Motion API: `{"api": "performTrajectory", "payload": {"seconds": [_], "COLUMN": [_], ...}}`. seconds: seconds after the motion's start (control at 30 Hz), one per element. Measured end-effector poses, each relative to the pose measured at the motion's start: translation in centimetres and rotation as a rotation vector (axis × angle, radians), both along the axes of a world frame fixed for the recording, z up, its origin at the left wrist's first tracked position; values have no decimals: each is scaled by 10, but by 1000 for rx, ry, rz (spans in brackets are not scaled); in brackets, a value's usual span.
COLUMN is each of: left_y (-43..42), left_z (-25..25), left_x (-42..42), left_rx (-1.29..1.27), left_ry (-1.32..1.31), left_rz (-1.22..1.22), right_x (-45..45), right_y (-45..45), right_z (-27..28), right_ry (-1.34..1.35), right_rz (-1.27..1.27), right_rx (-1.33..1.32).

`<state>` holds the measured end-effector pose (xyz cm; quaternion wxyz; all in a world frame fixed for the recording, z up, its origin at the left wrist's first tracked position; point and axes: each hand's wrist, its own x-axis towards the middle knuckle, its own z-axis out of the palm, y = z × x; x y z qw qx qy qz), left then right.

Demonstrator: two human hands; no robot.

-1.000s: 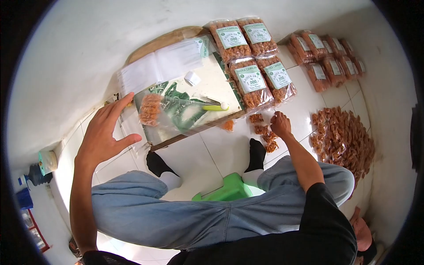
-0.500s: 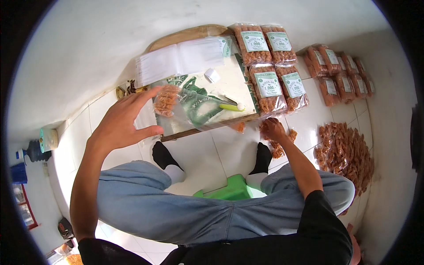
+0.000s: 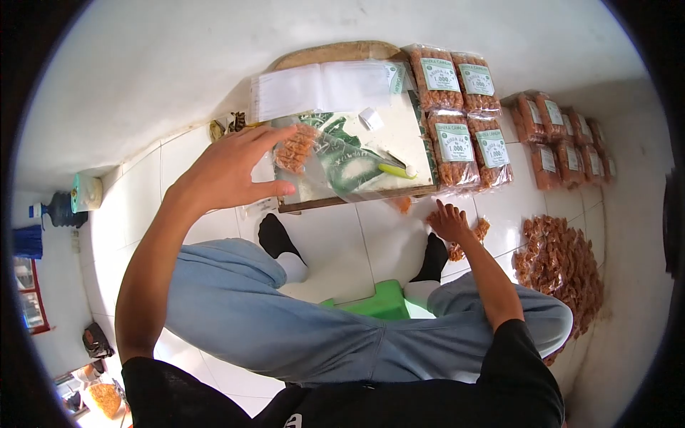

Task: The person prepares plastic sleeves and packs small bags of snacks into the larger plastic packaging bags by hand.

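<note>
**Spread left hand (image 3: 246,165) by a partly filled bag (image 3: 294,151), right hand (image 3: 452,222) low near small packets (image 3: 456,252)**

Nearest, a green plastic object (image 3: 381,302), half hidden by the legs, sits on the white tiled floor (image 3: 328,250) before the low table (image 3: 412,139). The right hand, fingers bent, is just off the table's front edge near its right end; whether it grips anything cannot be told. The left hand, well apart from it, is at the table's left end, thumb and fingers wide open; whether a fingertip touches the bag is unclear. The partly filled bag lies on the table's left part, snacks gathered at its left end. The tabletop is cream with green patterning. Behind the table rises a white wall (image 3: 185,78); a red-framed window (image 3: 28,294) is far to its left.

Counts: the packets by the right hand overlap too much to number, as does a heap (image 3: 560,274) right of the table. On the table are one partly filled bag, one green-handled tool (image 3: 396,170), one small white piece (image 3: 370,119) and, along its back, one spread of clear sleeves (image 3: 321,87). At its right end stand four large labelled bags (image 3: 453,146); farther right, nine smaller bags (image 3: 569,164) show.
</note>
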<state>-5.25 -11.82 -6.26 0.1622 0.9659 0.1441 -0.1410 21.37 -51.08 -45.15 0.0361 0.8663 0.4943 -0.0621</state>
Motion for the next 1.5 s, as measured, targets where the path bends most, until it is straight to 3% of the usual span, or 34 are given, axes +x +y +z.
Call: {"api": "performTrajectory", "payload": {"seconds": [0.17,0.23,0.27,0.33,0.47,0.5,0.57,0.6,0.67,0.73,0.83,0.93,1.0,1.07,1.13,1.2,1.23,1.3,1.4,1.43,1.47,1.5], "left_y": [-3,-2,-2,-4,-5,-6,-6,-6,-5,-4,-3,-3,-3,-2,-3,-4,-2,-2,-5,-5,-5,-4], "left_z": [0,-1,0,1,5,5,4,5,5,3,2,3,5,6,5,4,3,3,5,5,4,4], "left_x": [-5,-6,-6,-7,-9,-10,-11,-10,-10,-11,-11,-10,-9,-10,-11,-11,-12,-13,-15,-16,-17,-18], "left_rx": [24,27,29,33,10,4,31,27,26,28,33,32,36,-25,-14,-4,-3,-1,-4,-3,-2,2], "left_ry": [-27,-26,-24,-18,-26,-25,-5,-5,18,10,7,11,11,10,20,21,34,47,51,40,28,22], "left_rz": [1,-3,-11,-6,11,12,34,34,40,29,15,10,7,10,15,13,4,-3,7,-2,-11,-11], "right_x": [4,5,7,16,36,44,66,70,75,76,70,52,44,45,32,37,39,33,21,18,23,22], "right_y": [7,9,10,9,8,3,-14,-12,-5,-9,-7,-6,-17,-26,-15,-8,-19,-44,-44,-53,-63,-61], "right_z": [14,25,27,25,31,34,30,40,75,79,76,59,39,15,47,54,45,25,42,25,13,19], "right_ry": [97,372,370,436,522,980,1176,1174,723,857,766,720,662,619,609,875,869,1003,1105,1458,1453,1197], "right_rz": [-105,-233,-232,-168,-260,-498,-563,-566,-368,-387,-148,-138,-96,99,33,-9,-11,-243,-470,-528,-527,-443], "right_rx": [28,1,1,-156,-33,203,332,329,-172,-120,-501,-621,-547,-415,-395,-549,-547,-148,-185,46,51,-17]}}
